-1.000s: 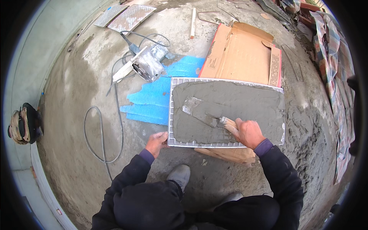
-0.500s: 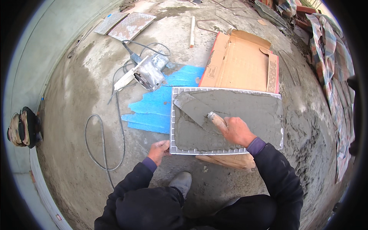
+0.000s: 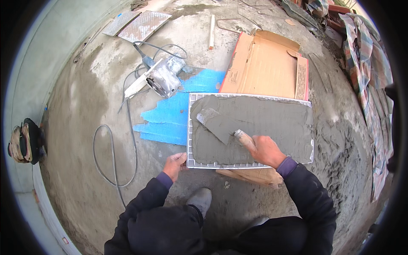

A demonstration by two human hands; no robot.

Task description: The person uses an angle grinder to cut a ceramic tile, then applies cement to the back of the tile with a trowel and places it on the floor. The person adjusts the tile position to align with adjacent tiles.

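Observation:
A rectangular tile (image 3: 190,142) lies with its ribbed back facing up, and grey wet mortar (image 3: 276,117) covers most of it. The white gridded ribs show along the left and front edges. My right hand (image 3: 268,151) is closed around the wooden handle of a trowel (image 3: 245,140). Its mortar-smeared blade lies against the mortar on the left half of the tile. With the fingers closed at the tile's near left corner, my left hand (image 3: 174,166) grips the edge; the fingertips are partly hidden.
Beyond the tile lies an opened cardboard box (image 3: 272,63). Blue sheeting (image 3: 165,121) sits left of it, with a corded power saw (image 3: 163,78) and its looping cable (image 3: 94,155). A wood strip (image 3: 211,32) and two flat panels (image 3: 144,25) lie farther off. Checked cloth (image 3: 365,76) heaps at right.
The trowel blade has slid slightly to the right and toward me across the mortar, my right hand moving with it. My left hand stays at the tile's corner. The whole view has shifted slightly.

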